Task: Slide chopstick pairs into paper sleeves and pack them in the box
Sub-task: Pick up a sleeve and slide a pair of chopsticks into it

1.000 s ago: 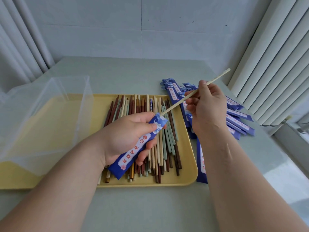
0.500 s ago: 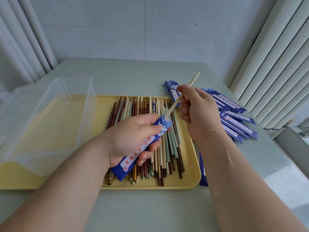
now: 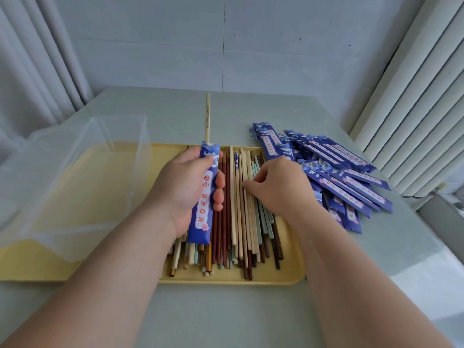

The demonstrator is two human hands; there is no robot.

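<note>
My left hand (image 3: 187,187) grips a blue paper sleeve (image 3: 203,197) held lengthwise over the yellow tray (image 3: 226,278). A pale wooden chopstick (image 3: 207,116) sticks out of the sleeve's far end. My right hand (image 3: 278,187) is down on the loose chopsticks (image 3: 241,222) in the tray, its fingertips pinching at a pale one near the middle of the pile. The chopsticks are brown, cream, green and gold and lie side by side. A clear plastic box (image 3: 75,187) stands on the tray's left half.
A heap of blue paper sleeves (image 3: 336,172) lies on the grey table (image 3: 226,317) to the right of the tray. White vertical blinds hang at the right and a curtain at the left. A plain wall stands behind the table.
My right hand let go of the pale chopstick, now deep in the sleeve, and dropped onto the pile in the tray. My left hand turned the sleeve to point straight away from me.
</note>
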